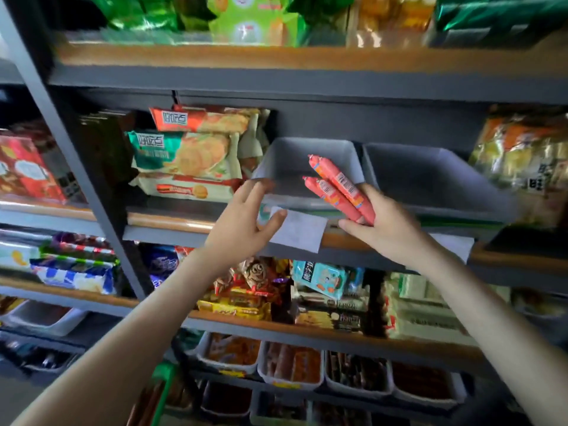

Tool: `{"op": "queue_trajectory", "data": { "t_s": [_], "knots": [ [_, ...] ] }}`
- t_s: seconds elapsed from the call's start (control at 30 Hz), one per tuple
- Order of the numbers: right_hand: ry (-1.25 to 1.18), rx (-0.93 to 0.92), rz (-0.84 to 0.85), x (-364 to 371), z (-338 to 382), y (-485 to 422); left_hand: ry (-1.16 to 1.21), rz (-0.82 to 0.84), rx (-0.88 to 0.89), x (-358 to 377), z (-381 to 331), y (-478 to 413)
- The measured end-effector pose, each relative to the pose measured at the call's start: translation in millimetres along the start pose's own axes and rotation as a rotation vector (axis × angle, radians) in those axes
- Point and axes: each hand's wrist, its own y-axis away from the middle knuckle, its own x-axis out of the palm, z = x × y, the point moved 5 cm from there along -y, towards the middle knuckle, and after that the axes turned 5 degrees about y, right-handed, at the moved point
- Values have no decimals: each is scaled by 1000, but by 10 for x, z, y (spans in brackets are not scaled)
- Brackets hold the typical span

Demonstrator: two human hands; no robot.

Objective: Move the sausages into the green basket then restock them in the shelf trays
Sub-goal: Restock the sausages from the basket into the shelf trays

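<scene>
Three sausages (pixel 335 187), red-orange wrappers w/ printed labels, bunched in right hand (pixel 390 229): gripped at lower ends, fingers curled round the bundle, thumb stretched out along the shelf (pixel 172 219) edge. Free ends pointed up and inward over left tray (pixel 292 155), just past its front rim, not yet laid down. Held as one bundle prob. so all three go in together, lengthwise. Left hand (pixel 242 219) at same tray's front left corner: fingers extended, slightly spread, tips at the rim, thumb low beside white label (pixel 299 230); no clear pinch visible, tips blurred. Likely there to steady or tip the tray for easier loading. Two grey trays in all, side by side on the mid shelf, angled toward viewer, presumably for display and reach; right tray (pixel 430 176) just beside the left one, no sausages seen inside either. Step judged: restocking phase, first batch abt to go in. Two white labels on shelf front, second partly behind right wrist. Left of trays, three stacked biscuit packs (pixel 184 155). Lower down, four white bins (pixel 289 384) in nearest row, dark-red goods inside. Green basket (pixel 163 382): only a green strip at bottom of view, prob. rim or handle; id uncertain.
</scene>
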Motion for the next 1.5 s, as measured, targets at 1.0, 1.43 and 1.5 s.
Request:
{"op": "queue_trajectory", "data": {
  "t_s": [1.0,1.43,1.5],
  "knots": [
    [485,85,339,637,-445,-1966,134,422,-76,152,1178,-1046],
    [775,-16,790,1205,-540,-1738,160,530,1,255,1216,-1024],
    [775,-18,836,1239,-558,-1726,173,541,-2,278,1236,-1037]
  ]
}}
